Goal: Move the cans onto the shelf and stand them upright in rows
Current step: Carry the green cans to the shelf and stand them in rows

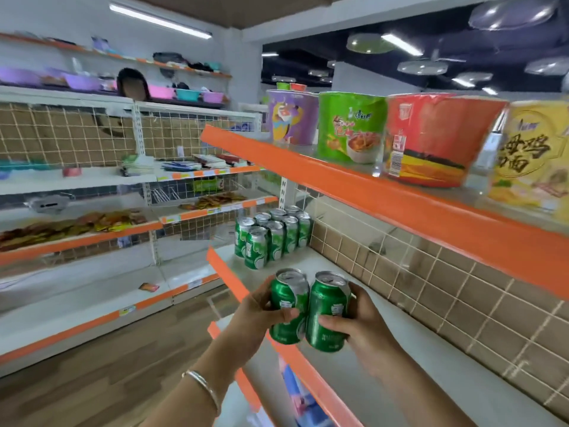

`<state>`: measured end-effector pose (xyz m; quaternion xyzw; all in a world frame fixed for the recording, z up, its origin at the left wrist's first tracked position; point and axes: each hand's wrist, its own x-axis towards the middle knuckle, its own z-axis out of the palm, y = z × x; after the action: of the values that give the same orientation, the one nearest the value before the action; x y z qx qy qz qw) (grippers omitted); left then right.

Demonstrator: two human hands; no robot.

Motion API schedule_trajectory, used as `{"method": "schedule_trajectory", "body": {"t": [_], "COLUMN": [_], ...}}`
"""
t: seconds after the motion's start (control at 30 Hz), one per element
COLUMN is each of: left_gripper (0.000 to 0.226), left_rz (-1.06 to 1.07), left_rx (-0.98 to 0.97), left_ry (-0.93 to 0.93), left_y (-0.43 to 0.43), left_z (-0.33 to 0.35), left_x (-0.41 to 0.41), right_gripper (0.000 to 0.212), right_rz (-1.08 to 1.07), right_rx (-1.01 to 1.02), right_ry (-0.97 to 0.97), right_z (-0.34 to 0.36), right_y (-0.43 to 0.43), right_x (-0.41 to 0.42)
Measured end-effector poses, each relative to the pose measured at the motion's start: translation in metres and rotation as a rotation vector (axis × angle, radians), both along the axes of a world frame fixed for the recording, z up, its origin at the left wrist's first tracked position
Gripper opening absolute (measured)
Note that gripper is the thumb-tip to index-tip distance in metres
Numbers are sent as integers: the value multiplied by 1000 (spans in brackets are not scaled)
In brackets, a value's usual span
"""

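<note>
Two green cans are held side by side, upright, over the front edge of the white shelf (345, 374). My left hand (252, 315) grips the left can (289, 303). My right hand (366, 322) grips the right can (328, 309). The two cans touch each other. Farther back on the same shelf, at its left end, several green cans (271, 235) stand upright in two rows.
An orange-edged shelf (400, 208) above carries large instant-noodle tubs (431, 137). A wire grid over brown backing (462, 303) closes the shelf's rear. Another orange-edged shelf (246, 386) lies below. Snack shelves (92, 235) stand across the wooden-floor aisle at left.
</note>
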<state>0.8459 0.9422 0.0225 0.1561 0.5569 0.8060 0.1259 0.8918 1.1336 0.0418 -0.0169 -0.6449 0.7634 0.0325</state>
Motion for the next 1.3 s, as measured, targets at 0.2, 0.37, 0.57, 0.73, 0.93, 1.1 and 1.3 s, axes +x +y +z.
{"method": "schedule_trajectory", "body": {"t": [0.2,0.37,0.57,0.73,0.93,1.1,1.3], "left_gripper": [64,51,57,59,68,31,59], "left_rz": [-82,-201,-378,-493,-462,-338,-102], "left_rx": [-58,-135,-176,-175,-279,-484,-603], "left_ry": [-30,-35,126,145,204,309,415], "left_y": [17,25,36,39,35,43,80], "left_z": [-15,-28,-33,-53,-69,-72,-75], "left_x": [-93,-165,-225,-248,-248,-243,-269], "right_gripper": [92,96,81,78,84,72,63], "right_rz": [-216,-460,-650,-680,-615,-686,-717], "right_rx": [-23,-62,29,144,401,510,595], "right_ry": [-3,-2,44,60,-15,-3,26], "right_z": [-27,-51,-66,-85,-94,-106,-102], "right_y": [-4,-21,-33,-31,-18,-12,4], "right_x": [-63,-111,-152,-159,-153,-160,-211]}}
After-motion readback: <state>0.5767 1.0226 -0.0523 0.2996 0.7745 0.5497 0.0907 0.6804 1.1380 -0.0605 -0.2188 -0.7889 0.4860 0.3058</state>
